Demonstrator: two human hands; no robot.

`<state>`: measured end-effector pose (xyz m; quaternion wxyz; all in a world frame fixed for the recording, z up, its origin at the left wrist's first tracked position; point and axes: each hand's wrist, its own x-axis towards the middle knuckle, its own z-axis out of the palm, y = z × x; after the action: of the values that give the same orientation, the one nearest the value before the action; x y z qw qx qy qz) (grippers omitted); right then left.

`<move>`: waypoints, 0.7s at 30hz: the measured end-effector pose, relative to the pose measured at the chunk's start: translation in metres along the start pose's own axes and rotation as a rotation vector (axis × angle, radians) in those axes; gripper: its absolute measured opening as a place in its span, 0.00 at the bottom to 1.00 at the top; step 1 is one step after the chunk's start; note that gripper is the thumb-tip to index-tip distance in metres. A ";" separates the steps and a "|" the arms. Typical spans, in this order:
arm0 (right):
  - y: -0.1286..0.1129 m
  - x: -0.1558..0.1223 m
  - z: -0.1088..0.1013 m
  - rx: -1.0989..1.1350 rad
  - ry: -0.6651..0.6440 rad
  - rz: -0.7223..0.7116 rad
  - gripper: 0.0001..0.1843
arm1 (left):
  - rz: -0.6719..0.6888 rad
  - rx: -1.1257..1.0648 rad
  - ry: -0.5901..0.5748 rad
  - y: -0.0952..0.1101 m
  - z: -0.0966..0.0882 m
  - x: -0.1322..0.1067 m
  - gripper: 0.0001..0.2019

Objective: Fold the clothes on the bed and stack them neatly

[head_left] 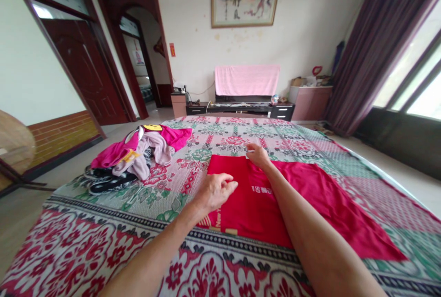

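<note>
A red shirt (pixel 241 216) lies partly folded on the patterned bedspread, with pale printed letters and gold lettering near its front left edge. Its right part (pixel 330 209) spreads out flat with some wrinkles. Over the left part of the shirt is my left hand (pixel 217 191), its fingers loosely bent and a little apart, nothing visible between them. My right hand (pixel 258 155) is at the shirt's far edge, thumb and fingers bent with a small gap between them. Whether its fingertips touch the cloth is hard to see.
A heap of clothes (pixel 138 152), pink, lilac and black-and-white, lies to the left on the bedspread (pixel 113 251). Beyond the bed stand a low TV cabinet (pixel 284 112) with a pink cloth (pixel 246 81) above it. A purple curtain (pixel 365 53) hangs at the right.
</note>
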<state>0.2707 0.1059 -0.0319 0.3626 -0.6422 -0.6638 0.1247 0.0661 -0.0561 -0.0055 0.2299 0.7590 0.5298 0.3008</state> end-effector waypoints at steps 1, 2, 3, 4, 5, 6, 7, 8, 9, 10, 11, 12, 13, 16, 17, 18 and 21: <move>-0.002 -0.002 -0.002 -0.020 -0.021 -0.043 0.20 | 0.004 0.087 0.092 -0.009 -0.003 0.003 0.16; -0.005 -0.004 -0.002 -0.037 -0.050 -0.095 0.20 | 0.011 0.170 0.163 -0.019 -0.005 0.006 0.14; -0.007 -0.007 -0.002 -0.059 -0.077 -0.148 0.19 | 0.027 0.235 0.219 -0.030 -0.005 0.008 0.13; -0.008 -0.010 -0.001 -0.091 -0.099 -0.199 0.18 | 0.064 0.279 0.246 -0.040 -0.004 0.009 0.12; -0.009 -0.013 0.001 -0.133 -0.120 -0.241 0.18 | 0.101 0.317 0.263 -0.050 -0.002 0.010 0.13; -0.010 -0.017 0.003 -0.181 -0.144 -0.275 0.17 | 0.130 0.351 0.270 -0.057 0.001 0.009 0.13; -0.010 -0.020 0.005 -0.229 -0.164 -0.295 0.17 | 0.154 0.383 0.266 -0.062 0.003 0.008 0.14; -0.010 -0.024 0.008 -0.272 -0.179 -0.307 0.16 | 0.166 0.416 0.257 -0.066 0.006 0.007 0.15; -0.009 -0.027 0.010 -0.304 -0.184 -0.315 0.16 | 0.170 0.446 0.243 -0.067 0.009 0.006 0.15; -0.008 -0.030 0.012 -0.322 -0.179 -0.320 0.16 | 0.168 0.470 0.229 -0.067 0.010 0.004 0.15; -0.008 -0.033 0.013 -0.331 -0.168 -0.321 0.16 | 0.160 0.485 0.221 -0.066 0.011 0.003 0.15; -0.007 -0.035 0.014 -0.332 -0.152 -0.320 0.16 | 0.149 0.493 0.219 -0.064 0.011 0.002 0.16; -0.007 -0.036 0.015 -0.332 -0.139 -0.312 0.17 | 0.133 0.496 0.223 -0.062 0.011 0.001 0.17; -0.007 -0.035 0.015 -0.343 -0.157 -0.263 0.18 | 0.023 0.495 0.236 -0.055 0.004 -0.001 0.21; -0.008 -0.033 0.014 -0.353 -0.180 -0.248 0.19 | -0.038 0.498 0.223 -0.053 0.001 -0.001 0.22; -0.010 -0.030 0.013 -0.363 -0.205 -0.238 0.19 | -0.106 0.502 0.196 -0.051 -0.002 -0.001 0.21; -0.018 -0.018 0.011 -0.384 -0.274 -0.237 0.18 | -0.263 0.499 0.075 -0.045 -0.012 -0.003 0.17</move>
<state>0.2484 0.0901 -0.0345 0.1531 -0.5938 -0.7889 0.0390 0.0270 -0.0432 -0.0277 0.0531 0.7050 0.6897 0.1567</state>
